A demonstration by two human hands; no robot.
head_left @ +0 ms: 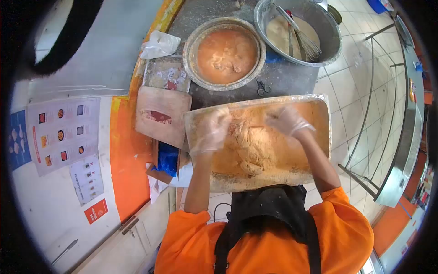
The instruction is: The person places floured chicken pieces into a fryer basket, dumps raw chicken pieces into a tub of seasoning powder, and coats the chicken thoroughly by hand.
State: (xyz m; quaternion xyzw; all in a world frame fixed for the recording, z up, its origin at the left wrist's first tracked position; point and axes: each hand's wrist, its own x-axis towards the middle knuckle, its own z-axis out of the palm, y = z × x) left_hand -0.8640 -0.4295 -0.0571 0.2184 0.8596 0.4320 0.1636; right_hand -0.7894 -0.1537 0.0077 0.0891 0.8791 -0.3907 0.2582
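Both of my hands wear clear plastic gloves dusted with orange coating. My left hand is above the left part of a big rectangular tray, its fingers curled in and blurred. My right hand is over the tray's right part, with its fingers also bent inward. Whatever either hand may hold is hidden. Between and below them, flour-coated meat pieces lie heaped in orange breading flour.
Behind the tray stand a round pot of orange liquid and a metal basin of pale batter with a whisk. Black scissors lie between. At left are a stained board and a plastic bag. A metal table stands right.
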